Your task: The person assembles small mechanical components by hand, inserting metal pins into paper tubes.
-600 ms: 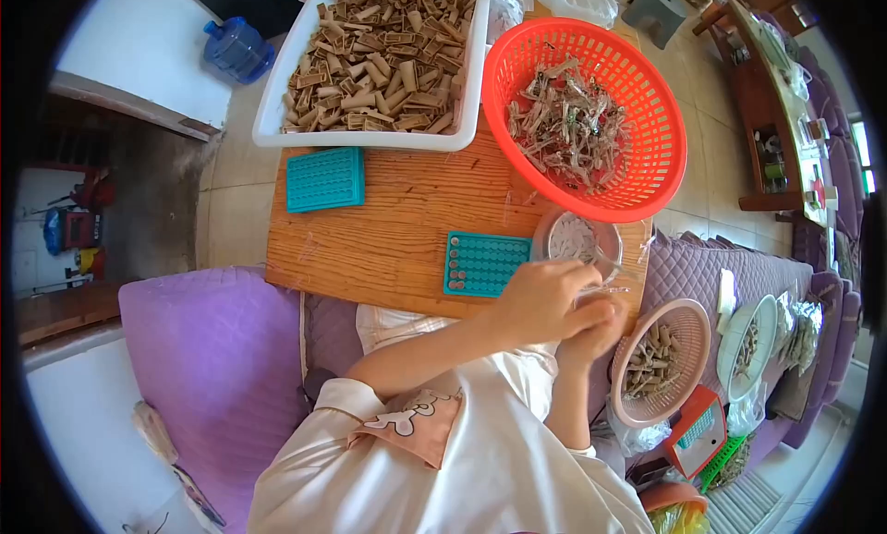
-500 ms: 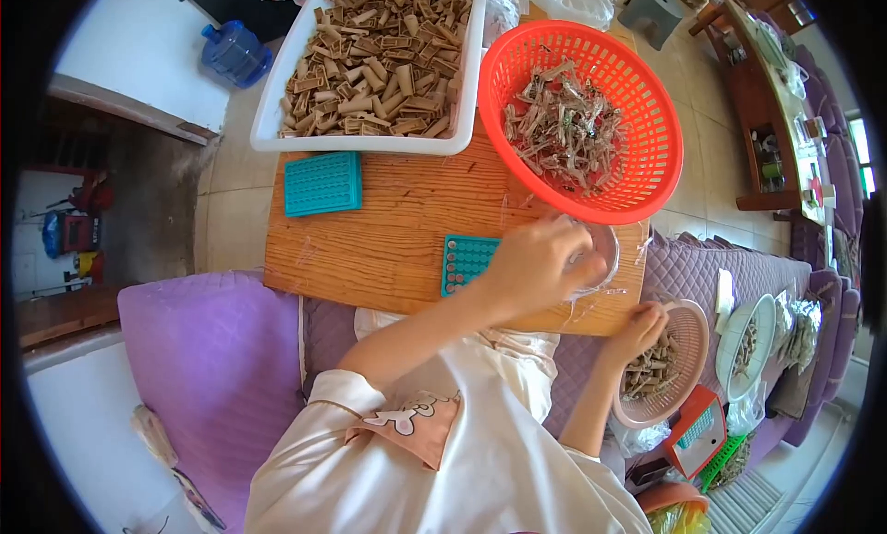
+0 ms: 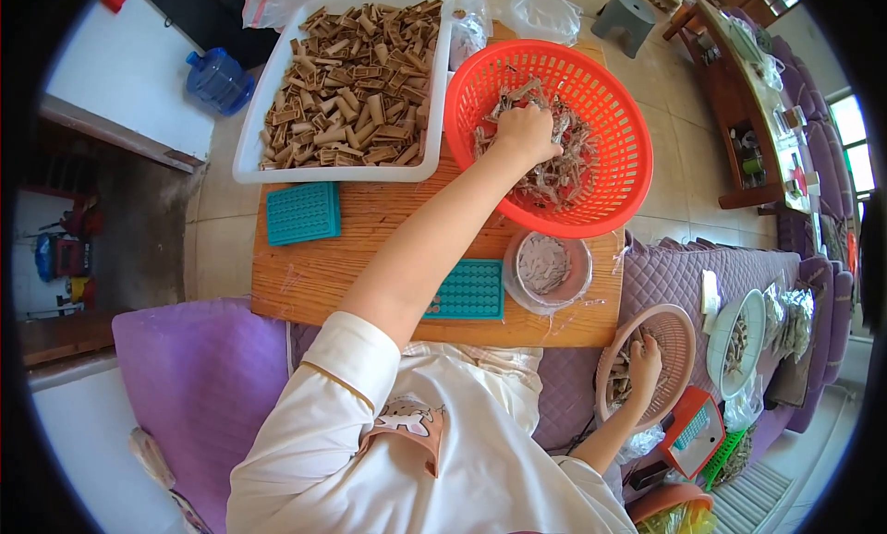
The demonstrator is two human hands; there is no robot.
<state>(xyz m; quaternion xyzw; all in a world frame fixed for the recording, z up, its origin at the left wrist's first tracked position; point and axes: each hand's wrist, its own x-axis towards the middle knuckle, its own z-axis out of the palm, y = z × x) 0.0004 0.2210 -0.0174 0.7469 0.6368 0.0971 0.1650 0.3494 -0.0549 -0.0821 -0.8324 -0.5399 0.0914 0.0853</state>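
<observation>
My left hand (image 3: 525, 135) reaches into the red plastic basket (image 3: 637, 164), down on a heap of small clear-wrapped pieces (image 3: 565, 175). Its thumb sticks out to the side; the other fingertips are hidden in the heap. At the right, my right hand (image 3: 645, 366) is over the pink basket (image 3: 682, 329), which holds brownish pieces (image 3: 621, 375). Its fingers are bent together, and what they hold is too small to make out. Below the red basket stands a clear round tub (image 3: 575, 294) with whitish bits inside. A teal board with round pits (image 3: 469, 290) lies beside it, partly behind my left forearm.
A white tray (image 3: 248, 155) heaped with brown curved pieces stands at the table's far left. Stacked teal boards (image 3: 303, 212) lie in front of it on the wooden table (image 3: 388, 215). A pale green basket (image 3: 759, 335) is on the purple seat at right; a grey stool (image 3: 626, 18) stands beyond.
My left hand has moved from over the clear tub, away from me, into the red basket. My right hand has gone from the pink basket's edge to above its contents. The view has shifted slightly.
</observation>
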